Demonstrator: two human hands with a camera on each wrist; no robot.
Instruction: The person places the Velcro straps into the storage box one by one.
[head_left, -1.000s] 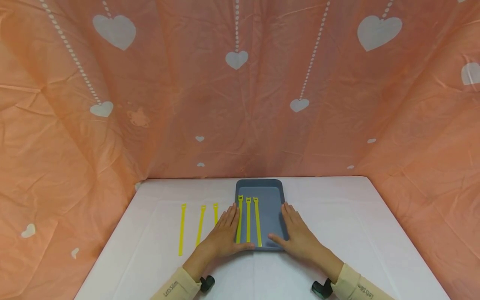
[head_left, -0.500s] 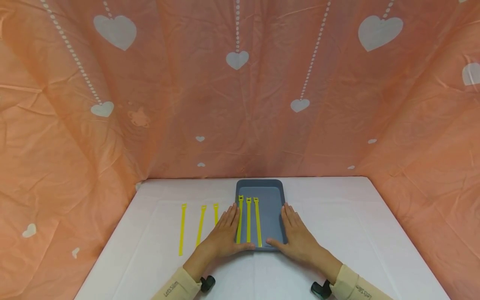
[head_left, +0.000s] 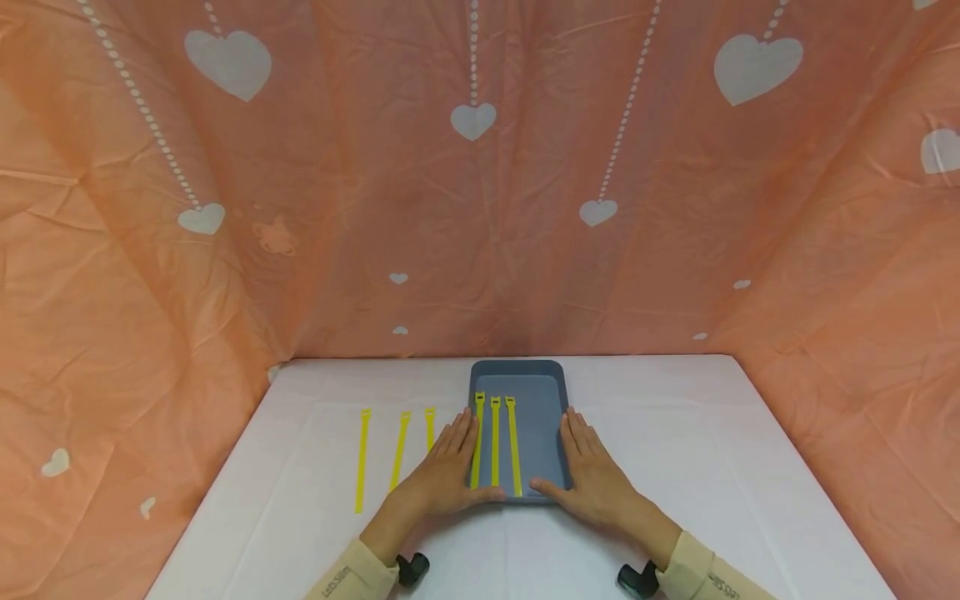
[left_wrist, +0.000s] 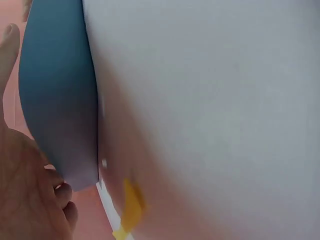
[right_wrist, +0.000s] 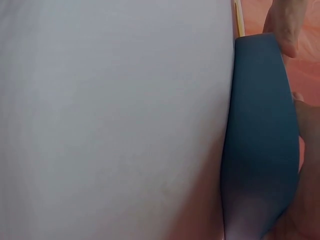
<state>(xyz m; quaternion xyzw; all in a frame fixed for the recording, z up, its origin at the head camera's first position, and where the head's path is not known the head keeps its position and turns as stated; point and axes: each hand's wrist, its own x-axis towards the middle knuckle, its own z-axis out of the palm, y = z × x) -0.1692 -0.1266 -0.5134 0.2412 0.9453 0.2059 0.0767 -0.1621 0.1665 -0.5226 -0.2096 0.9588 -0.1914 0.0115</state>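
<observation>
A grey-blue rectangular tray point(head_left: 542, 433) lies lengthwise on the table between both hands. My left hand point(head_left: 442, 479) rests along its left side, fingers straight and thumb stretched along the near edge. On the right side my right hand point(head_left: 600, 479) touches the rim with straight fingers, its thumb reaching over the near right corner. Inside the tray lie three yellow slotted cable straps point(head_left: 496, 442), side by side toward the left. In the left wrist view the left hand point(left_wrist: 30, 185) is against the tray's outer wall point(left_wrist: 60, 95); the right wrist view shows the opposite end of that wall point(right_wrist: 260, 135).
Three more yellow straps lie on the white table point(head_left: 720, 467) left of the tray: an outer strap point(head_left: 362, 462), a middle strap point(head_left: 401, 450) and an inner strap point(head_left: 430, 427). The left hand and wrist partly cover two. An orange curtain point(head_left: 525, 250) with hearts surrounds the table.
The right thumb has shifted slightly left and toward the near edge of the tray. Both hands otherwise stay in place, and the tray and straps look unmoved.
</observation>
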